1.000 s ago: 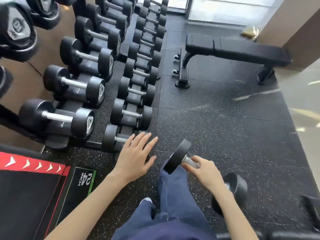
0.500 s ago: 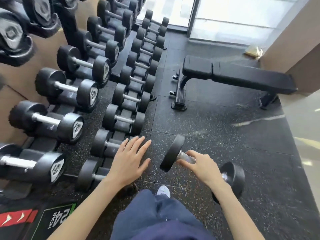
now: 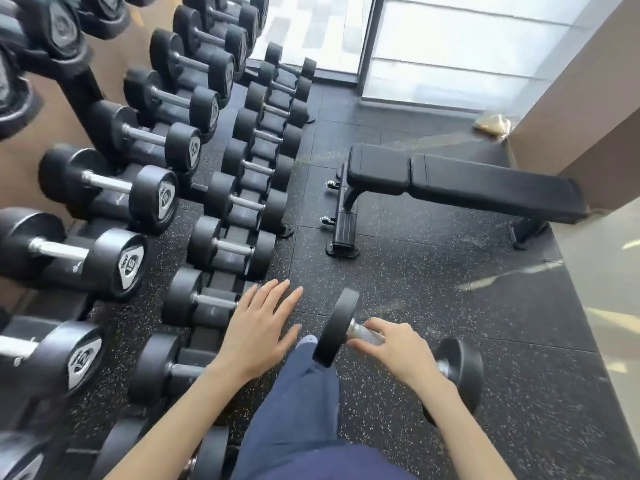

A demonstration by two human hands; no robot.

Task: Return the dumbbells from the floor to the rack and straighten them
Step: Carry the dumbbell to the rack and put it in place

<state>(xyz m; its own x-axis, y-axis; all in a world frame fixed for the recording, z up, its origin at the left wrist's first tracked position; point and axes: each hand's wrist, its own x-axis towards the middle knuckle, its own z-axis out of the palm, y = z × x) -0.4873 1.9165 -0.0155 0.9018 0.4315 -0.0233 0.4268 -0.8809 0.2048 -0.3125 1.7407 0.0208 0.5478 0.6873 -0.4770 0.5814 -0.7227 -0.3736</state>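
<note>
My right hand grips the steel handle of a black round-headed dumbbell, held off the speckled floor in front of my knee. My left hand hovers flat with straight, spread fingers over the front end of a dumbbell on the rack's low row. That row runs away from me and holds several small black dumbbells. A higher tier on the left holds larger dumbbells with grey number badges.
A black flat bench stands on the rubber floor ahead to the right. A tan wall and a pale floor strip lie at the right. My leg in blue trousers is at the bottom centre.
My view has travelled forward along the rack, so nearer dumbbells slid down and left. The right hand keeps its grip on the dumbbell; the left hand stays flat and spread.
</note>
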